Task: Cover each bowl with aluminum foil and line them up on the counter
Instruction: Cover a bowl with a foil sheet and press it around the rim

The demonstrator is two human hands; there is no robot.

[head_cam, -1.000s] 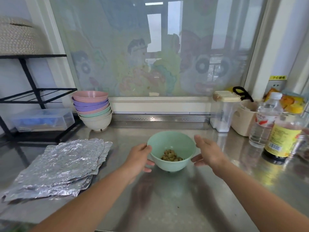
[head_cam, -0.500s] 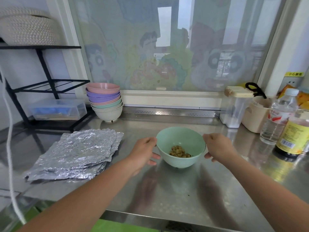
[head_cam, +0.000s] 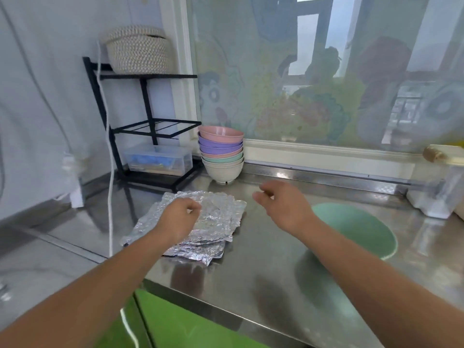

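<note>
A pile of crumpled aluminum foil sheets [head_cam: 221, 217] lies on the steel counter [head_cam: 263, 262]. My left hand [head_cam: 179, 218] hovers over the pile's left part, fingers loosely curled downward; no sheet is lifted. To the right of the foil, my right hand [head_cam: 281, 207] hangs above the counter with relaxed, slightly curled fingers and holds nothing. A mint-green bowl [head_cam: 364, 227] stands on the counter at the right, blurred and partly hidden behind my right forearm. Several pastel bowls stacked together [head_cam: 222, 156] stand at the back by the window.
A black wire rack [head_cam: 140, 126] at the back left carries a woven basket [head_cam: 138, 49] and a clear plastic box [head_cam: 158, 160]. A white cord [head_cam: 109, 172] hangs in front of it. A clear lidded container [head_cam: 437, 187] stands at the right. The counter's front edge [head_cam: 226, 320] is near.
Both hands have let go of the green bowl and moved left; the left one is now over the foil pile. The view has swung left.
</note>
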